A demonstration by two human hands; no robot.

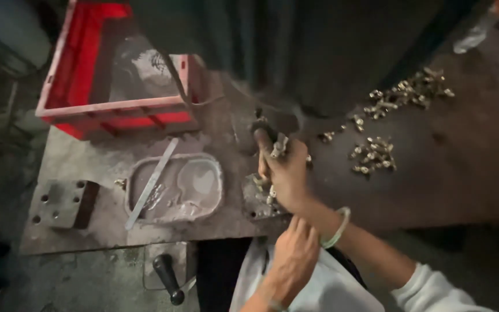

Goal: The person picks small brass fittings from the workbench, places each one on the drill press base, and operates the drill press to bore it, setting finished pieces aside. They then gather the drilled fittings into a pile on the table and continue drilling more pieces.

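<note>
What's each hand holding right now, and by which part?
The right hand pinches a small brass fitting between its fingertips, by the lower end. The left hand sits closed at the bench edge; whether it holds anything cannot be told.

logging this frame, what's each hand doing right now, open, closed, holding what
Left hand: fingers curled at the bench edge; holding anything cannot be told.
Right hand: closed on small brass parts.

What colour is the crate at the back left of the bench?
Red; the crate shows clearly in the head view.
</note>
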